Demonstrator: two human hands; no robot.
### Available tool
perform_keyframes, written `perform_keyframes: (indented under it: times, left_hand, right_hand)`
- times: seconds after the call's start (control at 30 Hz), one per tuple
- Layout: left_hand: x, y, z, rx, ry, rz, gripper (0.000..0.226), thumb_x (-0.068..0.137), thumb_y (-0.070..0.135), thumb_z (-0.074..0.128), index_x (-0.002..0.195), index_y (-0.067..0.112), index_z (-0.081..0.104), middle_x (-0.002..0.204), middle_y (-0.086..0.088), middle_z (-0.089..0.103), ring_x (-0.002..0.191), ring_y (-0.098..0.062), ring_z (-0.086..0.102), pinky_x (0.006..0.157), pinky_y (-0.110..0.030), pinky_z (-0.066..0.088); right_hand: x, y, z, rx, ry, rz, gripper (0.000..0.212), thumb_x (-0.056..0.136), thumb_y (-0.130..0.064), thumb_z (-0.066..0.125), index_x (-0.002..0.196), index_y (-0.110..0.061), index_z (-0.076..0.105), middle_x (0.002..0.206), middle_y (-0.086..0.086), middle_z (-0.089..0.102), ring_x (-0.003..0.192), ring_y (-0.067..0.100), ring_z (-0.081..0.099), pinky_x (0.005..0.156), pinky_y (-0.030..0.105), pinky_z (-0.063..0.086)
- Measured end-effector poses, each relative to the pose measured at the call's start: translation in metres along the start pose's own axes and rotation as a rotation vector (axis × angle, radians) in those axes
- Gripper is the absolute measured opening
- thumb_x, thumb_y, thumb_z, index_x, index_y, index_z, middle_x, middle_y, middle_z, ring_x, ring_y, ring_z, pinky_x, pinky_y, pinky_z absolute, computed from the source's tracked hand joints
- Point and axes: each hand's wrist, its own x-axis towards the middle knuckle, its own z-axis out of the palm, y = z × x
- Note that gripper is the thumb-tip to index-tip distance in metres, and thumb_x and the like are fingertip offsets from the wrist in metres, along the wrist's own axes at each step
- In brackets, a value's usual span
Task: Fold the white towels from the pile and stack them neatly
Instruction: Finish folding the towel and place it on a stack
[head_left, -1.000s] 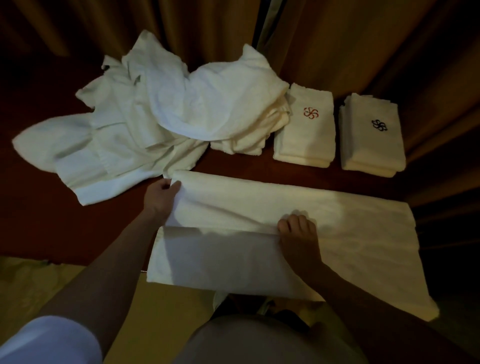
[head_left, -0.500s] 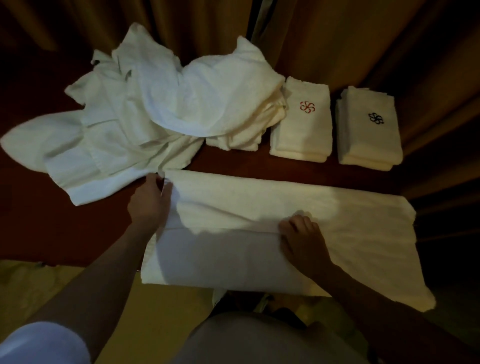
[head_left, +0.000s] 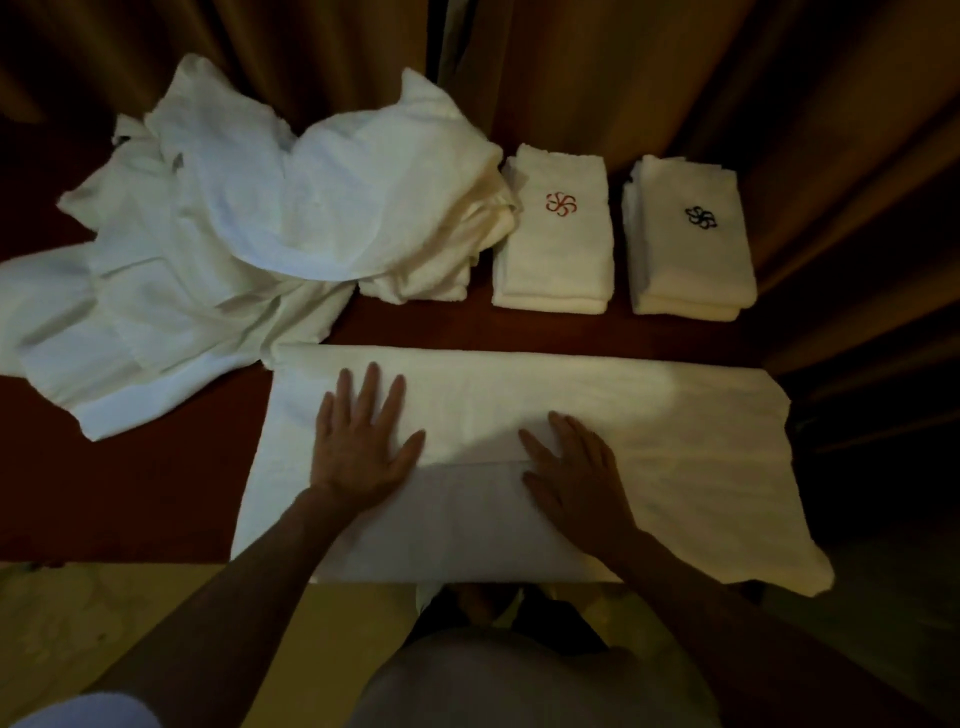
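While fingers spread, both hands — left (head_left: 363, 447), right (head_left: 574, 470) — press the towel (head_left: 675, 441) flat.

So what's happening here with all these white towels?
A person is folding towels on a dark red surface. Both the left hand and the right hand lie flat, fingers straight, on a long folded towel, pressing it smooth. A rumpled pile of unfolded towels sits behind on the left. Two neat stacks stand at the back right, one with a red emblem, one with a dark emblem.
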Motion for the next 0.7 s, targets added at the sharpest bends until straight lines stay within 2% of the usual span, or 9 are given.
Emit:
perform_keyframes:
  times: [0.1, 0.17, 0.23, 0.33, 0.4, 0.47, 0.53, 0.63, 0.7]
  left_hand:
    - [0.001, -0.013, -0.01, 0.032, 0.009, -0.014, 0.075, 0.093, 0.066, 0.018, 0.158, 0.03, 0.013, 0.165, -0.01, 0.006, 0.149, -0.044, 0.003, 0.116, -0.059, 0.016]
    - [-0.001, -0.008, -0.016, 0.033, 0.015, -0.066, 0.071, 0.094, 0.054, 0.023, 0.155, 0.018, 0.028, 0.16, -0.021, 0.021, 0.145, -0.051, 0.016, 0.11, -0.064, 0.026]
    - [-0.001, 0.016, -0.019, 0.027, 0.02, -0.061, 0.07, 0.092, 0.045, 0.026, 0.149, 0.006, 0.038, 0.154, -0.026, 0.032, 0.141, -0.052, 0.026, 0.107, -0.064, 0.034]
    - [0.006, 0.097, -0.013, -0.033, 0.012, 0.095, 0.067, 0.096, 0.047, 0.025, 0.148, 0.009, 0.041, 0.152, -0.022, 0.038, 0.141, -0.046, 0.031, 0.107, -0.059, 0.037]
    - [0.009, 0.157, 0.0, -0.035, -0.044, 0.182, 0.069, 0.096, 0.056, 0.024, 0.153, 0.018, 0.034, 0.157, -0.018, 0.033, 0.145, -0.043, 0.026, 0.111, -0.059, 0.033]
    - [0.013, 0.199, 0.014, 0.004, -0.083, 0.177, 0.073, 0.095, 0.064, 0.022, 0.156, 0.024, 0.024, 0.162, -0.015, 0.021, 0.148, -0.043, 0.015, 0.114, -0.062, 0.022]
    - [0.012, 0.203, 0.021, 0.052, -0.106, 0.115, 0.077, 0.093, 0.069, 0.019, 0.158, 0.027, 0.014, 0.165, -0.011, 0.006, 0.15, -0.043, -0.001, 0.116, -0.065, 0.01]
    - [0.01, 0.194, 0.022, 0.105, -0.091, 0.082, 0.081, 0.09, 0.075, 0.011, 0.158, 0.032, 0.0, 0.165, -0.005, -0.01, 0.149, -0.039, -0.016, 0.118, -0.062, 0.001]
    - [0.009, 0.183, 0.019, 0.11, -0.107, 0.055, 0.083, 0.087, 0.079, 0.005, 0.157, 0.035, -0.005, 0.164, -0.003, -0.016, 0.148, -0.038, -0.02, 0.119, -0.061, -0.002]
  right_hand:
    - [-0.006, 0.031, -0.002, 0.052, 0.089, 0.179, 0.06, 0.102, -0.053, 0.016, 0.141, -0.025, 0.052, 0.148, 0.021, 0.043, 0.136, 0.041, 0.038, 0.109, 0.053, 0.033]
    - [-0.016, 0.054, -0.001, 0.054, 0.087, 0.257, 0.056, 0.101, -0.052, 0.022, 0.145, -0.027, 0.047, 0.151, 0.019, 0.04, 0.138, 0.041, 0.034, 0.11, 0.054, 0.032]
    - [-0.024, 0.07, 0.005, 0.023, 0.076, 0.192, 0.056, 0.1, -0.051, 0.027, 0.149, -0.028, 0.04, 0.155, 0.017, 0.035, 0.141, 0.039, 0.031, 0.111, 0.054, 0.031]
    - [-0.024, 0.068, 0.008, 0.064, 0.107, 0.154, 0.055, 0.098, -0.048, 0.034, 0.148, -0.026, 0.042, 0.155, 0.016, 0.035, 0.141, 0.039, 0.031, 0.112, 0.053, 0.029]
    - [-0.021, 0.066, 0.007, 0.178, 0.132, 0.137, 0.056, 0.096, -0.048, 0.038, 0.145, -0.023, 0.048, 0.152, 0.014, 0.04, 0.141, 0.036, 0.033, 0.113, 0.05, 0.026]
    - [-0.022, 0.081, 0.001, 0.378, 0.185, 0.103, 0.056, 0.098, -0.05, 0.037, 0.14, -0.016, 0.054, 0.146, 0.012, 0.049, 0.138, 0.03, 0.04, 0.111, 0.048, 0.032]
    - [-0.023, 0.101, -0.007, 0.593, 0.288, 0.166, 0.055, 0.1, -0.049, 0.04, 0.131, -0.008, 0.059, 0.133, 0.013, 0.058, 0.128, 0.027, 0.049, 0.108, 0.044, 0.038]
    - [-0.037, 0.156, -0.018, 0.595, 0.456, 0.54, 0.049, 0.094, -0.041, 0.046, 0.125, -0.005, 0.061, 0.123, 0.017, 0.06, 0.119, 0.033, 0.051, 0.107, 0.039, 0.032]
    - [-0.043, 0.186, -0.022, 0.547, 0.43, 0.78, 0.051, 0.093, -0.038, 0.055, 0.13, -0.004, 0.056, 0.127, 0.02, 0.054, 0.12, 0.038, 0.047, 0.102, 0.045, 0.036]
